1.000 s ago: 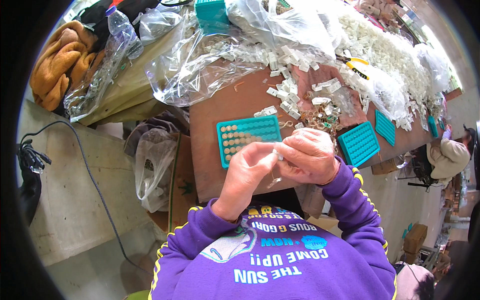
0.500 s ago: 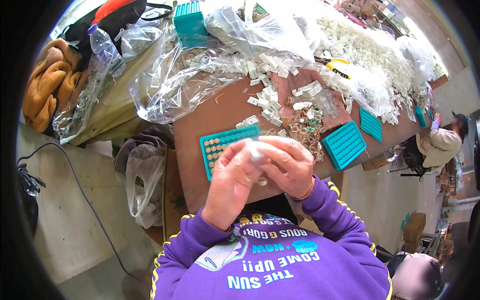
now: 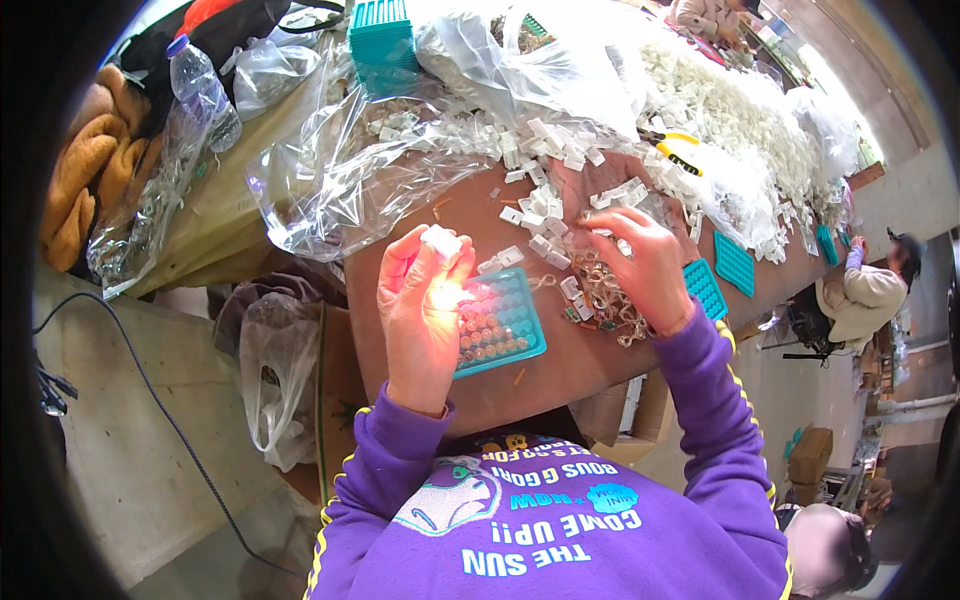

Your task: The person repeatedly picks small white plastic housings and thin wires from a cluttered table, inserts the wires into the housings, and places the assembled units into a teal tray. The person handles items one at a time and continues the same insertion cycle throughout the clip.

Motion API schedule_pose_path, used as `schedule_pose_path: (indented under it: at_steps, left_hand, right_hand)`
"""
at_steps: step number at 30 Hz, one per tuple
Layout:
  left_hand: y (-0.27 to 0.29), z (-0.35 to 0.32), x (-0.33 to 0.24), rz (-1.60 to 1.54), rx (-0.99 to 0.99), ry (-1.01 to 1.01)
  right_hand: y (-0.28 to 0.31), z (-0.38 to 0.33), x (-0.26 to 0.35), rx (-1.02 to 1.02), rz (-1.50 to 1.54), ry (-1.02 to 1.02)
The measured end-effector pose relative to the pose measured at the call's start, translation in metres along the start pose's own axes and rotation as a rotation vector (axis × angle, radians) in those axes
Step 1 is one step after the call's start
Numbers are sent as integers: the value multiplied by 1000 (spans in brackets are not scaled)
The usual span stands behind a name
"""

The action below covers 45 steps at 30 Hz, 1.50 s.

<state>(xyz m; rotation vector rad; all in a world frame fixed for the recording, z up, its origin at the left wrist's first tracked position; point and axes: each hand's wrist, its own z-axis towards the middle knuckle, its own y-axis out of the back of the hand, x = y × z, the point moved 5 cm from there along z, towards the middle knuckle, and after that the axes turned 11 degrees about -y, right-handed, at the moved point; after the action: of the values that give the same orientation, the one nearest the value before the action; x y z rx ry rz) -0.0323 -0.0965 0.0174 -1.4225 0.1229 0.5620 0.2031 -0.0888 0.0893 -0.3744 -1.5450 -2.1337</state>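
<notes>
The left hand [image 3: 415, 320] pinches a white plastic block [image 3: 440, 240], apparently checking a light; the right hand [image 3: 648, 268] half-curls, contents unclear. Next likely calls for gentle release.

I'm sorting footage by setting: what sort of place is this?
Probably a small assembly workshop: a great heap of small white pieces on the table, a teal tray with rows of small round parts, and another person farther along.
</notes>
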Motion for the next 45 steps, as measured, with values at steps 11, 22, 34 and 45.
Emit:
schedule_pose_path:
  at_steps: [11,22,34,45]
  left_hand:
    - [14,3,-8,-107,-87,18]
    - [6,-2,-8,-185,-78,109]
    - [9,0,1,-235,-7,148]
    - [10,-4,13,-388,-54,298]
  right_hand:
    - [-123,93,3,255,-340,428]
    - [-134,94,-4,217,-315,558]
    - [-92,85,23,522,515,-85]
    - [-63,28,67,352,646,89]
